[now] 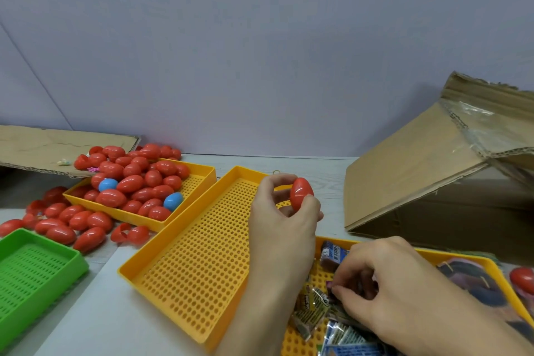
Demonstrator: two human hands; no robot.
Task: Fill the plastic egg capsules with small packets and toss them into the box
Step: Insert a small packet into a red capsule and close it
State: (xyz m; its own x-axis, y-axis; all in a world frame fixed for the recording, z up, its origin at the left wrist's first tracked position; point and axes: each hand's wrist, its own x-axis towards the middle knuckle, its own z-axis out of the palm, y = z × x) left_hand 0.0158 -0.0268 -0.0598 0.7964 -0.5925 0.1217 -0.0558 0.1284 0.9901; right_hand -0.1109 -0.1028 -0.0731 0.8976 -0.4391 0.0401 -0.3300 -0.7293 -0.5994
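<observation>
Currently, head view: left hand (284,211) pinches closed red egg (301,193) above empty middle tray (199,243) | right hand (384,289) pinches packets (313,305) in near tray (318,347) | far tray (199,179) holds red and blue eggs | cardboard box (427,182) at right.

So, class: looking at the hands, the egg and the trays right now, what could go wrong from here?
1. The left hand holds the red egg only at its fingertips, above the empty yellow tray; it may slip.
2. The right hand digs among crowded packets; it might pinch several or knock some out.
3. Loose eggs lie on the table and could roll off.
</observation>
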